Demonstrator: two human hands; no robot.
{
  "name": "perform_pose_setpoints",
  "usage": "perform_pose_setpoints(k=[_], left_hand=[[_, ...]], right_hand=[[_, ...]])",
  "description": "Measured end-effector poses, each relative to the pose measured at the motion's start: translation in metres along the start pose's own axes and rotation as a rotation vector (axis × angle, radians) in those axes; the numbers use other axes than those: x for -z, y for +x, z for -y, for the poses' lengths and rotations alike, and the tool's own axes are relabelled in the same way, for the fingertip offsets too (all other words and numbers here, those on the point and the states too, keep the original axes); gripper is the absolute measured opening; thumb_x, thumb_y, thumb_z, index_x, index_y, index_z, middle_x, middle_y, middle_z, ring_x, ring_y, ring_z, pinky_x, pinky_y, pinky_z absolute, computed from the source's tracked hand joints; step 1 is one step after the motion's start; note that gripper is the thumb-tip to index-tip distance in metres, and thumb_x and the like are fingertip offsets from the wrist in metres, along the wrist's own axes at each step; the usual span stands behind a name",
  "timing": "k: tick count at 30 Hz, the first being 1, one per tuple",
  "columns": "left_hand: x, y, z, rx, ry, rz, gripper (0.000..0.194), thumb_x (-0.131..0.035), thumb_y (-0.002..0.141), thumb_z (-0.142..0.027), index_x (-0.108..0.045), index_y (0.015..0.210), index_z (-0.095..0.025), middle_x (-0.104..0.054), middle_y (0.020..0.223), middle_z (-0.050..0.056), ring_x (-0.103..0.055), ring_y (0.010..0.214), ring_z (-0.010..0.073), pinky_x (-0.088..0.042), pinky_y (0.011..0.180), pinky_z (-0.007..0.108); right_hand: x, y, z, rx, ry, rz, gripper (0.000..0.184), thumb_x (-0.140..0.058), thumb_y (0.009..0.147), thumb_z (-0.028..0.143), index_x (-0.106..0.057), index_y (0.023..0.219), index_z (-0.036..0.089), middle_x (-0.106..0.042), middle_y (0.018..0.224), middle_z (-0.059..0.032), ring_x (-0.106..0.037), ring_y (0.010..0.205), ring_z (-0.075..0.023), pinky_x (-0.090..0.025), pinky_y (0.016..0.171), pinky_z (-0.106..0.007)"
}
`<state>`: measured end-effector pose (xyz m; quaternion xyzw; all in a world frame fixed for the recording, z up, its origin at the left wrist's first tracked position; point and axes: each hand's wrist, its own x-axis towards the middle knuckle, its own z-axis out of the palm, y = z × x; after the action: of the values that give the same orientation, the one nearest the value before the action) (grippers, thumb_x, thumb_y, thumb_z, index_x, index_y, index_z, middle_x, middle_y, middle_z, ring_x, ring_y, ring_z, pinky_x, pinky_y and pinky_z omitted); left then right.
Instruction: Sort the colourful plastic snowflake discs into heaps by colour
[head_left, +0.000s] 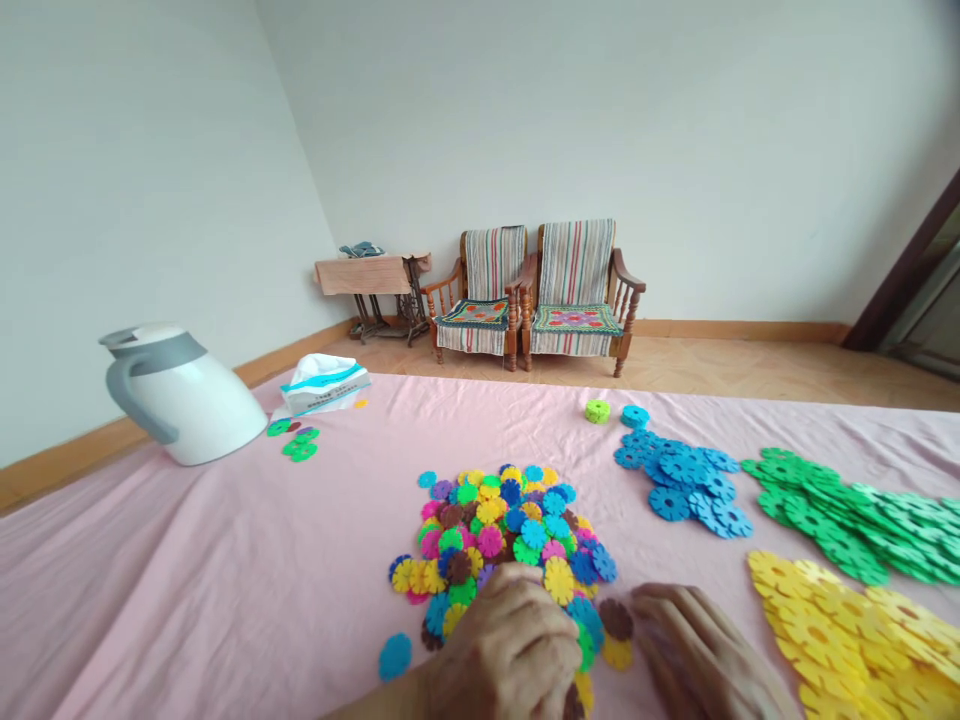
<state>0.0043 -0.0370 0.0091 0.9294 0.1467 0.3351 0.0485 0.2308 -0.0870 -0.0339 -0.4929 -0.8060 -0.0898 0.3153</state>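
Left hand over the near part of the pile, right hand just beside its right edge.
From left to right: a lone blue disc [395, 657] lies flat on the pink cloth [247, 560], apart from the mixed pile of discs [491, 542]; the pile spreads forward from the person's left hand [517, 640], the nearer one, whose fingers are curled, and whether they pinch a disc cannot be told. The discs are round, with no long axis. A brown disc [616, 619] lies between the hands, close by the right hand [701, 650], whose fingers lie close together, their grip unclear; yellow discs [817, 635] lie farther right.
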Motion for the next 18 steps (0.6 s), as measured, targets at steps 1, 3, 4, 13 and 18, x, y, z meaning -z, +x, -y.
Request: perform_pose_setpoints(k=[1,3,4,13,18], left_hand=[[-0.002,-0.001,-0.001,0.008,0.004,0.004,0.016,-0.046,0.081,-0.007,-0.059,0.087,-0.015,-0.065,0.083,0.004,-0.057,0.084,0.0153,-0.045,0.087,0.033],[-0.003,-0.003,-0.003,0.035,0.008,0.023,0.014,-0.049,0.081,-0.010,-0.058,0.089,-0.016,-0.065,0.088,0.004,-0.057,0.088,0.0160,-0.045,0.086,0.032],[-0.001,-0.004,-0.004,0.043,-0.001,0.038,0.013,-0.051,0.080,-0.012,-0.058,0.091,-0.016,-0.064,0.090,0.003,-0.057,0.089,0.0160,-0.045,0.086,0.031],[0.059,-0.021,0.027,0.305,-0.072,0.076,0.019,-0.047,0.081,-0.010,-0.058,0.094,-0.017,-0.061,0.092,0.006,-0.056,0.089,0.0170,-0.048,0.081,0.032],[0.056,-0.052,0.063,0.358,0.017,0.017,0.018,-0.043,0.085,-0.013,-0.057,0.096,-0.018,-0.060,0.097,0.005,-0.057,0.095,0.0162,-0.050,0.083,0.028]], right_hand=[[0.002,0.001,0.001,0.001,-0.002,0.011,0.021,-0.039,0.087,0.019,-0.058,0.095,0.021,-0.066,0.087,-0.0062,-0.063,0.077,-0.0159,-0.055,0.067,-0.023],[0.004,0.001,0.003,0.023,-0.016,0.017,0.020,-0.040,0.086,0.019,-0.058,0.096,0.020,-0.066,0.088,-0.0068,-0.063,0.080,-0.0161,-0.054,0.070,-0.023],[0.005,0.001,0.004,0.036,-0.024,0.018,0.020,-0.041,0.086,0.019,-0.058,0.096,0.020,-0.065,0.089,-0.0071,-0.063,0.081,-0.0161,-0.054,0.071,-0.023],[0.011,0.003,0.018,-0.104,0.033,0.108,0.023,-0.037,0.089,0.015,-0.057,0.100,0.019,-0.062,0.092,-0.0066,-0.060,0.086,-0.0159,-0.052,0.075,-0.027],[0.020,0.007,0.026,-0.259,0.055,0.082,0.022,-0.036,0.090,0.016,-0.057,0.093,0.019,-0.061,0.090,-0.0061,-0.058,0.085,-0.0155,-0.050,0.075,-0.029]])
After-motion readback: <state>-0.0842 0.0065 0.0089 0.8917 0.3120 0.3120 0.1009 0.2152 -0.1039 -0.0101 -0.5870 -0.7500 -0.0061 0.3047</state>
